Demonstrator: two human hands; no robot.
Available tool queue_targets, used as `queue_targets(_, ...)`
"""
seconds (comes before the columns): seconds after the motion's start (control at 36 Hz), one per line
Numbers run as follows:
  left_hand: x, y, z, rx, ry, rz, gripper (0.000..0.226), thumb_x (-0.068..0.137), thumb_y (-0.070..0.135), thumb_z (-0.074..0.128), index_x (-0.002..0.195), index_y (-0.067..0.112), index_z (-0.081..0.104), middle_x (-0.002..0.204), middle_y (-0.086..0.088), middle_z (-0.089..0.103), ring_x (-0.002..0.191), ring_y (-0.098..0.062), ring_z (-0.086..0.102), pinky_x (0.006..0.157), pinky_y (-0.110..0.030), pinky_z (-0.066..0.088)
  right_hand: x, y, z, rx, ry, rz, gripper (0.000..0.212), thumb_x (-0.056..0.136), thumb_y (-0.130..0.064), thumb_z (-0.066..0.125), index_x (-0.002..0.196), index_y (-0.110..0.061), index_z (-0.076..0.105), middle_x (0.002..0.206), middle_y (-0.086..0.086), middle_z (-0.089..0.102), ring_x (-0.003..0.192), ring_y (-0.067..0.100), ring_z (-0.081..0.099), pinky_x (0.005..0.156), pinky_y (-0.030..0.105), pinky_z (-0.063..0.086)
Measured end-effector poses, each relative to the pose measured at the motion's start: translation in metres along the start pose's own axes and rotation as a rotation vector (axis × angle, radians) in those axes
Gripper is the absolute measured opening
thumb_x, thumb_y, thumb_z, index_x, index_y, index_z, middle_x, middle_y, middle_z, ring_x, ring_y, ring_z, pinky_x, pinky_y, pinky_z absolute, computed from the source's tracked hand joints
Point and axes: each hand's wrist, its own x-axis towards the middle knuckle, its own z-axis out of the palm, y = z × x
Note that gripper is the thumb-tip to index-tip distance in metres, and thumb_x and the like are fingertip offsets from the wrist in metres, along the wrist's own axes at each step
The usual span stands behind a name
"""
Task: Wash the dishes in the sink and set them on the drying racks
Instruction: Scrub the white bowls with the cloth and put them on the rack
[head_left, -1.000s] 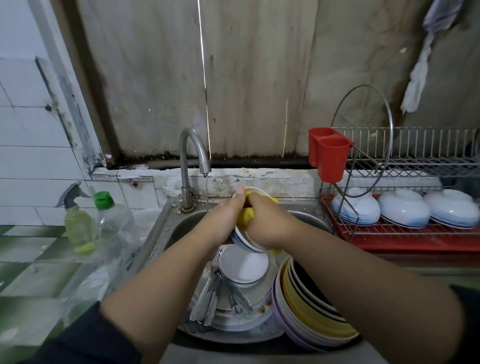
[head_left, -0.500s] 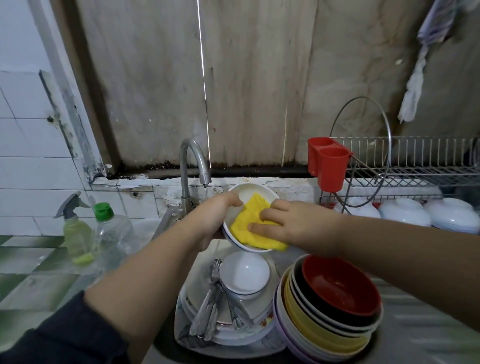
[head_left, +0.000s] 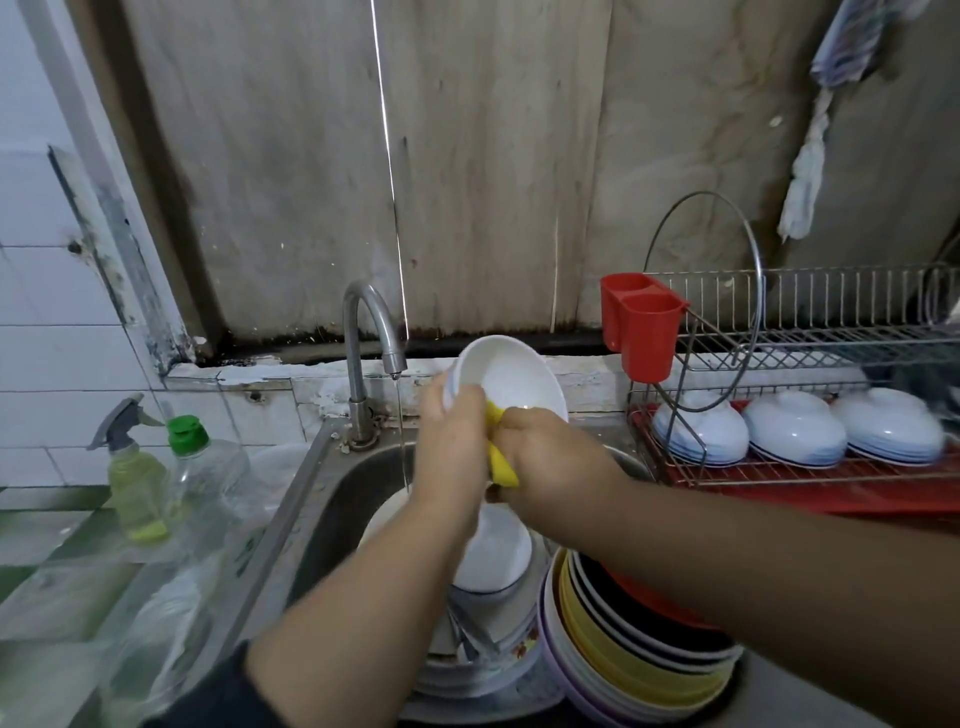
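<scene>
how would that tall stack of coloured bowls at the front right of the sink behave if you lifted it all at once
Probably heavy: the stack of nested coloured bowls holds many layers, purple, yellow, black and red. It leans against the steel sink rim, so it may slide apart or tip when lifted. With the tap running, the bowls are likely wet and slippery.

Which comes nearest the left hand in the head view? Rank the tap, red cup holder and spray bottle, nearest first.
From the left hand:
1. Tap, just to its left, behind the sink.
2. Red cup holder, to the right, on the rack's end.
3. Spray bottle, far left on the counter.
</scene>
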Motion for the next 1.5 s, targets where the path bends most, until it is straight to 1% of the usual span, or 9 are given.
queue_targets(0.19,0.013,0.025,-0.028,0.03,-0.311,-0.315,0.021,0.089,0.027,0.049,0.097,0.012,0.061,0.082,-0.01,0.064,0.068,-0.024,0.06,0.062,-0.029,0.051,-0.009,0.052,-0.008,-0.268,0.037,-0.479,0.061,0.054,-0.008,0.083,0.112,-0.018,0.069,0.084,0.004,0.063,0.068,0.026,0.057,0.041,0.029,0.044)
queue_targets(0.36,0.002,-0.006,-0.005,0.095,-0.065,0.019,0.033,0.089,0.024,0.052,0.12,0.014,0.05,0.082,-0.002,0.055,0.073,-0.019,0.054,0.063,-0.03,0.045,-0.002,0.009,0.017,0.034,0.032,-0.081,0.036,0.086,-0.022,0.065,0.121,-0.018,0.057,0.116,0.003,0.053,0.111,0.025,0.047,0.089,0.039,0.047)
queue_targets(0.56,0.014,0.016,-0.02,0.146,-0.047,-0.192,0.02,0.091,0.029,0.049,0.081,0.014,0.059,0.078,-0.009,0.061,0.071,-0.024,0.056,0.067,-0.032,0.046,-0.004,0.043,0.001,-0.258,0.078,-0.401,0.041,0.068,-0.014,0.066,0.108,-0.02,0.071,0.082,0.004,0.062,0.066,0.026,0.056,0.044,0.029,0.04)
queue_targets(0.69,0.0,-0.006,-0.004,0.141,0.016,-0.046,0.042,0.088,0.032,0.055,0.122,0.009,0.048,0.092,-0.006,0.06,0.079,-0.02,0.058,0.068,-0.032,0.048,0.002,0.002,0.016,0.077,0.053,-0.044,0.035,0.084,-0.019,0.067,0.118,-0.017,0.061,0.116,0.003,0.053,0.109,0.023,0.045,0.088,0.033,0.042)
queue_targets(0.86,0.017,0.012,-0.026,0.076,-0.093,-0.219,0.02,0.09,0.03,0.051,0.094,0.013,0.061,0.085,-0.01,0.064,0.075,-0.025,0.06,0.074,-0.036,0.051,-0.002,0.044,0.007,-0.218,0.085,-0.409,0.058,0.048,-0.009,0.085,0.104,-0.023,0.073,0.079,0.001,0.063,0.062,0.025,0.054,0.047,0.026,0.036)
queue_targets(1.03,-0.008,-0.003,-0.001,0.149,-0.027,0.025,0.04,0.093,0.052,0.045,0.117,0.02,0.045,0.093,0.002,0.058,0.085,-0.012,0.058,0.06,-0.022,0.041,0.005,0.004,0.012,0.24,-0.003,0.05,0.023,0.08,-0.023,0.072,0.099,-0.013,0.065,0.099,0.007,0.058,0.097,0.026,0.053,0.087,0.038,0.046)
queue_targets(1.11,-0.007,-0.005,-0.011,0.047,-0.187,-0.018,0.073,0.078,0.073,0.033,0.126,0.021,0.052,0.112,-0.005,0.065,0.105,-0.021,0.062,0.089,-0.034,0.05,0.0,0.016,0.0,0.657,-0.023,0.312,0.021,0.075,-0.018,0.078,0.089,-0.014,0.062,0.087,0.002,0.062,0.085,0.022,0.06,0.077,0.032,0.05)
queue_targets(1.25,0.019,-0.03,-0.022,-0.128,0.102,-0.283,0.062,0.097,0.058,0.024,0.118,0.011,0.059,0.113,-0.01,0.064,0.104,-0.026,0.059,0.1,-0.041,0.04,-0.012,0.014,-0.004,1.722,0.033,0.554,0.013,0.071,-0.013,0.07,0.082,-0.01,0.064,0.063,0.007,0.06,0.053,0.018,0.058,0.051,0.026,0.05)
queue_targets(1.5,0.021,-0.033,-0.022,-0.602,-0.067,-0.44,0.056,0.094,0.056,0.041,0.129,0.015,0.053,0.118,-0.018,0.065,0.099,-0.035,0.065,0.073,-0.047,0.054,-0.017,0.006,0.016,2.18,0.07,0.621,0.061,0.063,-0.048,0.072,0.11,-0.011,0.067,0.107,0.013,0.071,0.096,0.027,0.068,0.086,0.042,0.054)
